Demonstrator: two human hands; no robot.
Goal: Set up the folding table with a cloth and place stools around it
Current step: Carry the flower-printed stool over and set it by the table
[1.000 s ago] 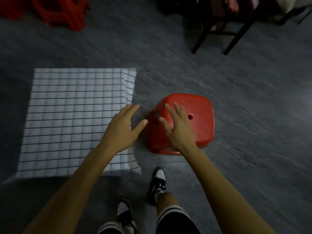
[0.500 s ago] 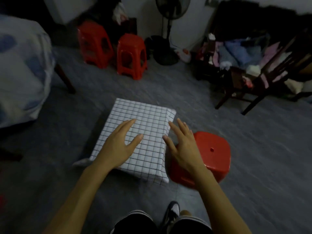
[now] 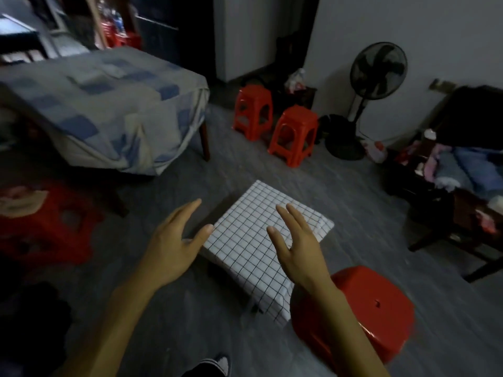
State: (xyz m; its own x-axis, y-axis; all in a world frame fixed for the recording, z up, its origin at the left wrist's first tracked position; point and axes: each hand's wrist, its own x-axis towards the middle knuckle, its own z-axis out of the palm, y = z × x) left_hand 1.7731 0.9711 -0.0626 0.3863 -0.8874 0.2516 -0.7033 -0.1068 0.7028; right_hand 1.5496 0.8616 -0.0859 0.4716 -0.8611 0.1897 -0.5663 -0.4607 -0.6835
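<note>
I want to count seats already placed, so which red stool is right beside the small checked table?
The red stool at the lower right, by the right hand. The two by the fan stand far off against the wall.

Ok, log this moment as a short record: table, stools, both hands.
table: small table, covered with a white grid-pattern cloth
nearest stool: red stool at the table's right corner, beside the right forearm
spare stools: two red stools by the far wall; another at the left edge
left hand: open, empty
right hand: open, empty, in front of the cloth
</note>
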